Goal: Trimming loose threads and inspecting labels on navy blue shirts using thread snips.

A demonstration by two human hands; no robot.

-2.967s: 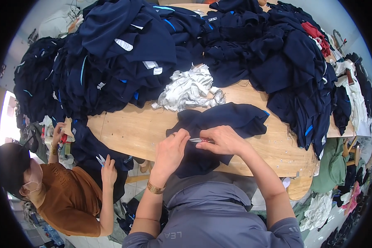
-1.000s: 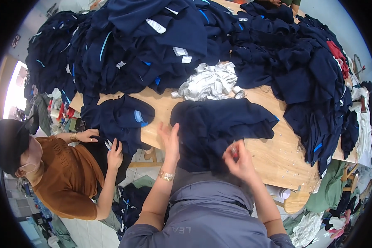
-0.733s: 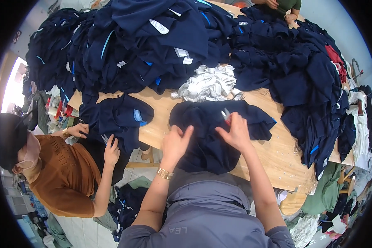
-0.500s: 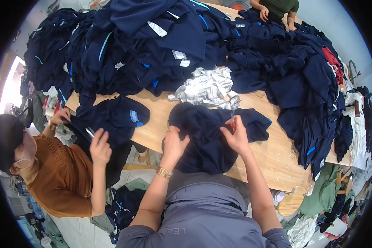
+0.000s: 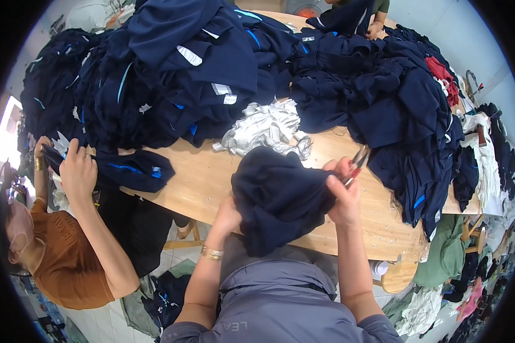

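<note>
A dark navy garment (image 5: 280, 197) is bunched up between my hands over the near edge of the table. My left hand (image 5: 228, 214) grips its left side, with the fingertips hidden behind the cloth. On the other side, my right hand (image 5: 344, 197) pinches the garment's edge between thumb and fingers. That same hand also holds small red-handled thread snips (image 5: 356, 166), their metal blades pointing up and away from the cloth. A heap of crumpled white fabric strips (image 5: 266, 127) lies just beyond the garment.
Large piles of navy garments (image 5: 194, 74) cover the back and right of the wooden table (image 5: 197, 180). At left, a co-worker in a brown shirt (image 5: 77, 257) handles another navy garment (image 5: 137, 171). A second person's hand (image 5: 376, 30) is at the far edge. A wooden stool (image 5: 399, 278) stands right.
Both hands have lifted and gathered the garment off the tabletop. My right hand has moved right, bringing the snips into plain sight. The co-worker at left has raised their garment.
</note>
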